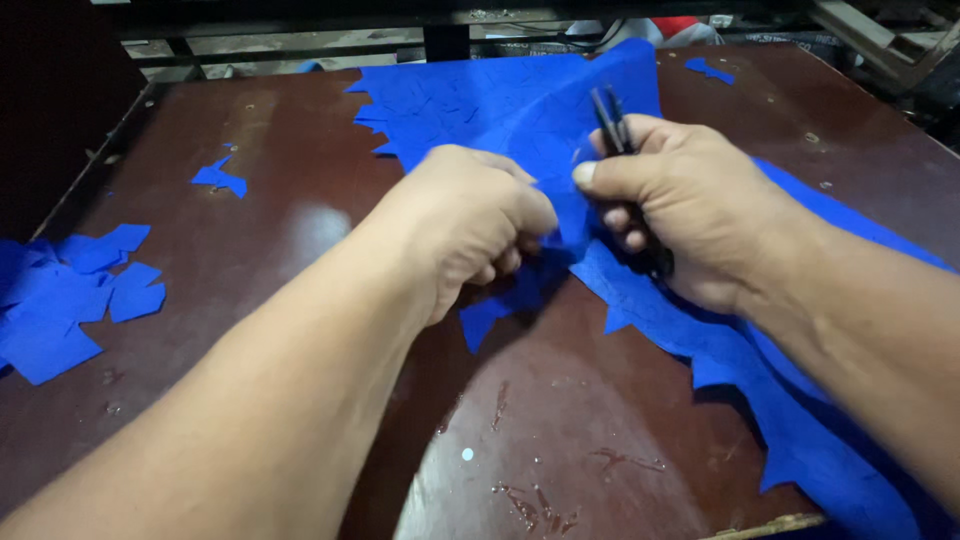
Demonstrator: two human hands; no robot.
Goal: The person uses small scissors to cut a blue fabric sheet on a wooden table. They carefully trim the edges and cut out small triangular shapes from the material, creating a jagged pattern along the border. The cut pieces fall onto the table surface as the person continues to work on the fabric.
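Head view: left hand [470,225] pinches a fold of the blue fabric [530,110], fingers curled tight around it. Right hand [690,205], just beside, is closed around black scissors [612,122], thumb pressing the cloth. Fabric spreads beyond and under both hands; cut pieces [70,295] lie far left on the table [300,130].

Both hands, left [470,225] and right [690,205], clenched, close together.
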